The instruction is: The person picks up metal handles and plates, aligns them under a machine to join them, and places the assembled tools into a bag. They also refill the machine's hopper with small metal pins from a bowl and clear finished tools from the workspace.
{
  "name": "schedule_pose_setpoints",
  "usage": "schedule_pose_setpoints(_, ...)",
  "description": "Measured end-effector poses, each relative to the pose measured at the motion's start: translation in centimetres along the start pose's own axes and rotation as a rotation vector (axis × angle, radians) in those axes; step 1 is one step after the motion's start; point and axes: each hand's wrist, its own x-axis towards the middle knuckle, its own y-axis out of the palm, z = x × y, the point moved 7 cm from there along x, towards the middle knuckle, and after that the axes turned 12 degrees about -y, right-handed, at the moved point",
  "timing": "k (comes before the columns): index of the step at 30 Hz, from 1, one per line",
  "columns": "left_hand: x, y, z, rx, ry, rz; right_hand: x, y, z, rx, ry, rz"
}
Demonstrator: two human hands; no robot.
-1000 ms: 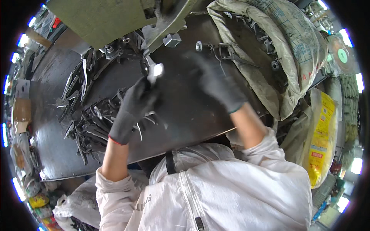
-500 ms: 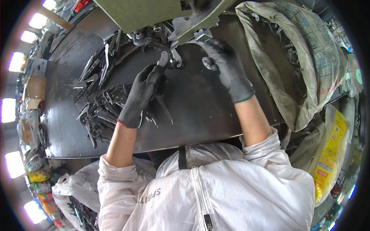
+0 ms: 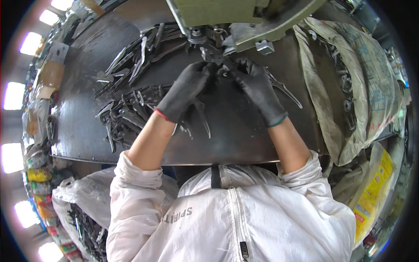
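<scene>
My left hand (image 3: 188, 89), in a dark grey glove with a red cuff, is closed on a dark metal handle piece (image 3: 202, 118) whose narrow end sticks out below the palm. Close beside it, my right hand (image 3: 257, 89), gloved with a green cuff, grips a curved metal lever (image 3: 286, 89) that juts out to the right past its knuckles. The fingertips of both hands nearly meet over a small metal joint (image 3: 224, 72), mostly covered by the fingers. Just beyond them stands the green machine head (image 3: 218, 13) with its metal fittings (image 3: 196, 36).
Loose metal handle pieces lie in piles (image 3: 126, 111) on the left of the dark metal table (image 3: 78, 135). An open woven sack (image 3: 323, 100) with metal parts lies on the right. A white bag (image 3: 65, 196) of dark parts is at lower left.
Both hands have come together in front of the machine; the right hand has drawn back from its fittings with the curved lever. The whole view has shifted a little.
</scene>
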Motion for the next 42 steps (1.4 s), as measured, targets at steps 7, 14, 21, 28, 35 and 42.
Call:
schedule_pose_setpoints(7, 1.5, -1.8, 3.2, 0.152, -0.107, 0.002, -0.4, 0.4, -2.3, -0.303, 0.190, 0.042)
schedule_pose_setpoints(14, 3.5, -16.9, -4.8, 0.843, 0.172, -0.671, -1.5, -0.4, -0.8, -0.150, 0.324, -0.072)
schedule_pose_setpoints(21, 12.3, -25.3, -0.5, 1.057, 0.077, -0.701, -0.9, 0.7, 1.8, -0.178, 0.215, -0.089)
schedule_pose_setpoints(28, 7.3, -23.7, -3.2, 1.106, -0.009, -0.560, -2.8, -0.6, -0.8, -0.087, 0.382, -0.046)
schedule_pose_setpoints(35, -2.0, -33.4, 3.5, 0.494, 0.054, -0.912, -2.5, 0.7, -0.9, -0.063, 0.286, 0.020)
schedule_pose_setpoints(42, -8.1, -8.8, -1.2, 0.193, -0.006, -0.208, -3.7, 3.3, 0.1, 0.193, 0.235, -0.155)
